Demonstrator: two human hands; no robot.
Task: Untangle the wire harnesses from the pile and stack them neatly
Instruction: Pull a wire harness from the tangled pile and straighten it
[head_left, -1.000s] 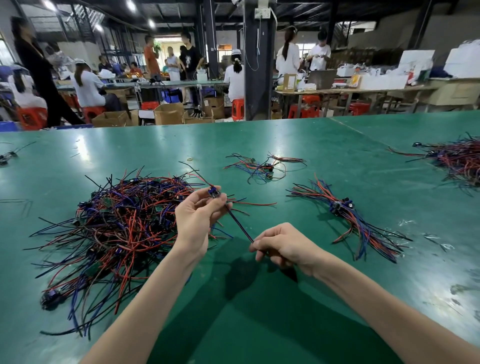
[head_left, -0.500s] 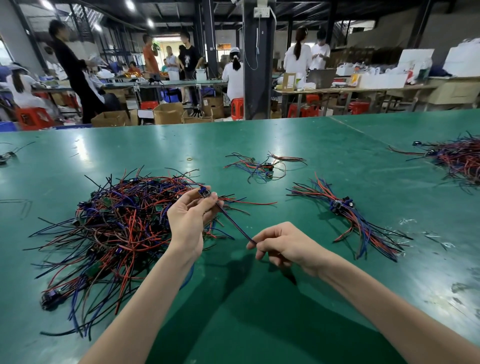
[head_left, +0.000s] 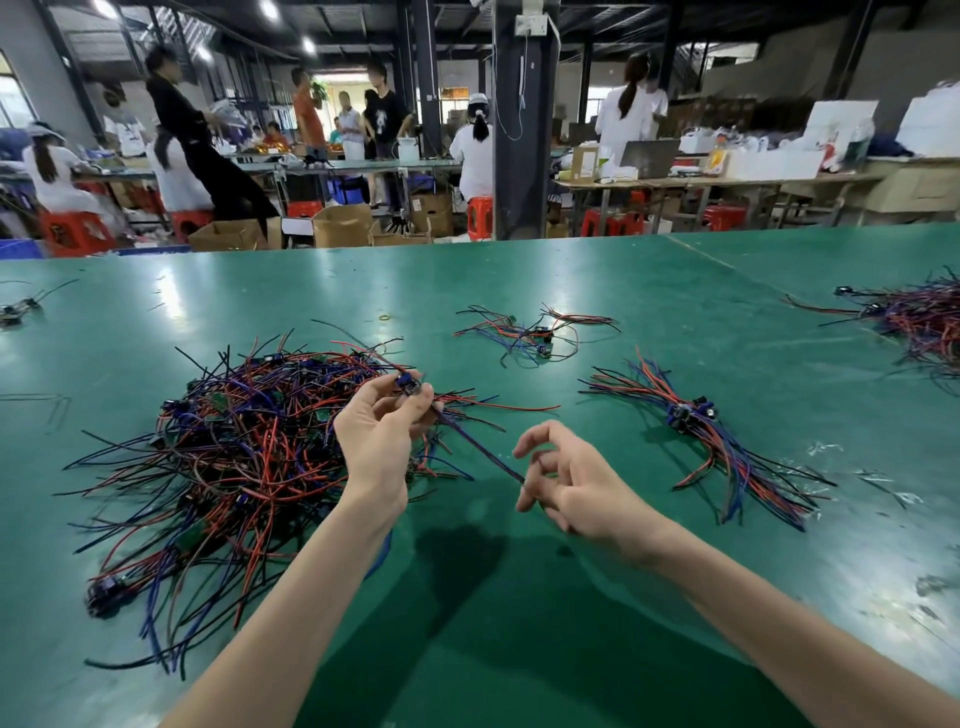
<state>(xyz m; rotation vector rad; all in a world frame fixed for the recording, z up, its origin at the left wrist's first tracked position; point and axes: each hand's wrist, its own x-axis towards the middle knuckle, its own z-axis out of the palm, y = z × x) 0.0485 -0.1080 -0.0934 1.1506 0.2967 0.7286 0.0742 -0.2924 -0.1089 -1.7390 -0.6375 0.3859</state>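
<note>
A big tangled pile of red, blue and black wire harnesses (head_left: 234, 457) lies on the green table (head_left: 519, 649) at the left. My left hand (head_left: 382, 436) is raised over the pile's right edge and pinches the small blue connector of one harness (head_left: 467, 441). Its dark wires run down to the right, and their tips reach the fingers of my right hand (head_left: 576, 483). That hand's fingers are spread and loosely bent, with no clear pinch on the wires. A bundle of aligned harnesses (head_left: 696, 415) lies to the right.
A small loose group of harnesses (head_left: 530, 338) lies further back at the centre. Another pile (head_left: 919, 317) sits at the far right edge, and a single harness (head_left: 15, 309) at the far left. People work at benches beyond the table.
My right hand has slid to the wire tips and its fingers have spread out of their pinch. My left hand moved slightly left with the connector.
</note>
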